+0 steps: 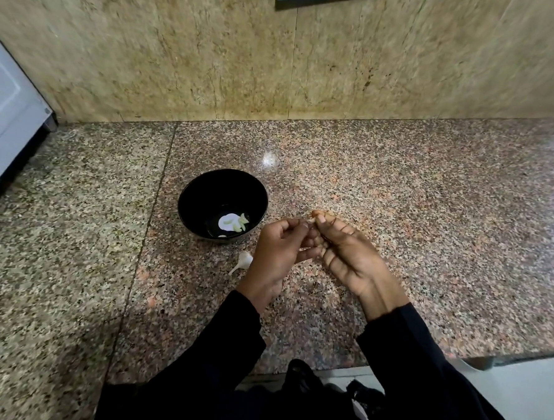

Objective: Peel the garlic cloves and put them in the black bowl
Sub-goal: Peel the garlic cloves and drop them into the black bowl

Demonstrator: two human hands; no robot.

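The black bowl (205, 186) stands on the granite counter and holds a few pale peeled cloves (240, 223) at its bottom. Just right of the bowl, my left hand (278, 252) and my right hand (348, 250) meet above the counter. Their fingertips pinch a small garlic clove (314, 214) between them, and most of that clove is hidden by the fingers. A white garlic piece with a stem (243, 261) lies on the counter below the bowl, left of my left hand.
The speckled granite counter (430, 219) runs to a tan stone wall (278, 63) behind. A white appliance (5, 121) stands at the far left. The counter's front edge (474, 358) lies at lower right, with a light floor beyond it.
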